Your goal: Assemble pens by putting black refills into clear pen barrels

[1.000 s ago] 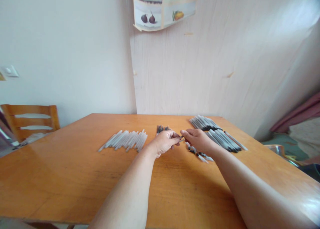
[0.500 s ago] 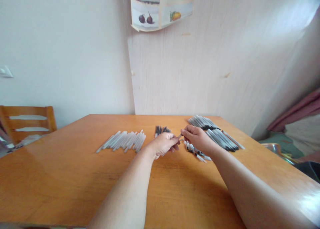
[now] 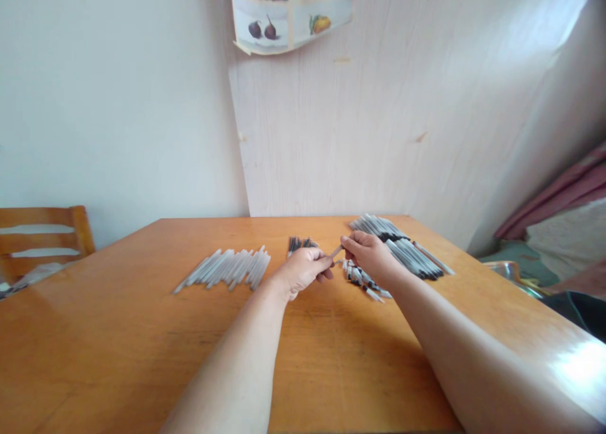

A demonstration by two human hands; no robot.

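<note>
My left hand (image 3: 305, 271) and my right hand (image 3: 368, 250) meet over the table, fingers pinched on opposite ends of a thin whitish pen tube (image 3: 336, 252). Only a short stretch of it shows between the fingertips; the rest is hidden. Just behind my left hand lies a small bundle of dark, slim pen parts (image 3: 297, 243), partly covered by it. Below my right hand is a loose heap of small white and black pieces (image 3: 364, 282), probably pen caps. A spread row of translucent white pen tubes (image 3: 226, 269) rests to the left.
Two piles of greyish pens with black ends, a nearer pile (image 3: 411, 257) and a farther pile (image 3: 376, 224), lie at the right back of the wooden table (image 3: 118, 333). A wooden chair (image 3: 42, 238) stands at the left. A fruit picture (image 3: 291, 17) hangs on the wall.
My hands have drawn slightly apart, and more of the tube shows between them. The camera view has shifted a little to the right.
</note>
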